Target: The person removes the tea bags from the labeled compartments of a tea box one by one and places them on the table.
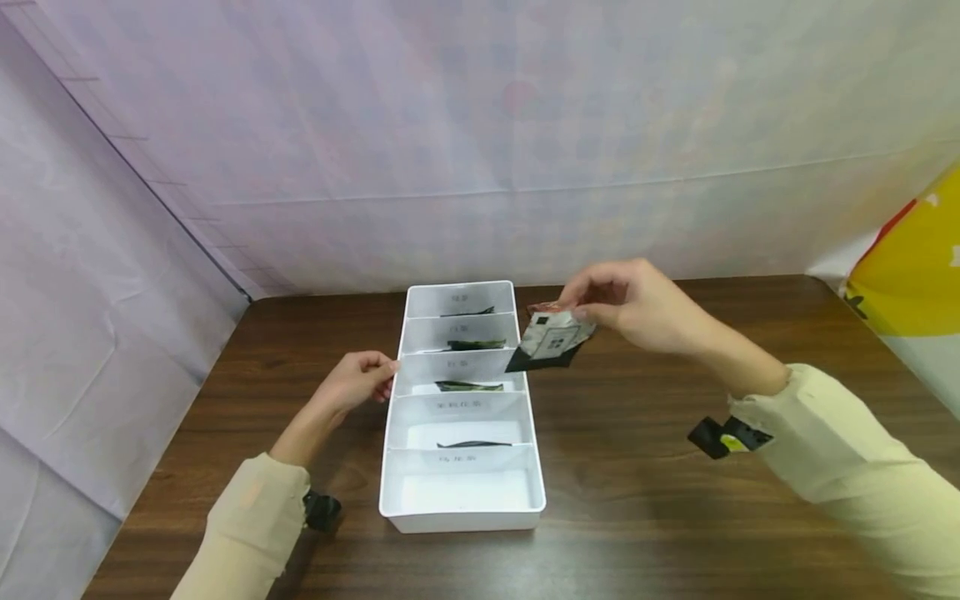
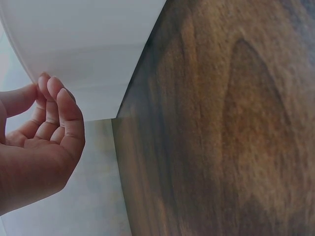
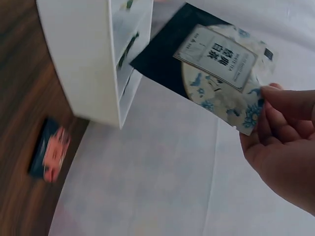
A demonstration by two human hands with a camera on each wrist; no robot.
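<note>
My right hand [image 1: 633,304] pinches a white tea sachet [image 3: 221,66] by one corner, thumb on its printed face. The sachet has a dark end and a pale blue-flowered part with a label, and it hangs tilted over the right rim of a white divided box [image 1: 461,521]. At the box's left wall, my left hand [image 1: 356,383] pinches the rim between thumb and fingers, as the left wrist view [image 2: 49,118] also shows. Several flat packets lie in the box's compartments, among them a green one [image 1: 468,386] and a dark one [image 1: 474,444].
A red and dark packet [image 3: 51,152] lies on the brown wooden table [image 1: 637,467] right of the box, partly hidden behind the sachet in the head view. Labels mark the dividers. A pale curtain [image 1: 480,167] hangs behind the table, with a yellow cloth [image 1: 911,258] at far right.
</note>
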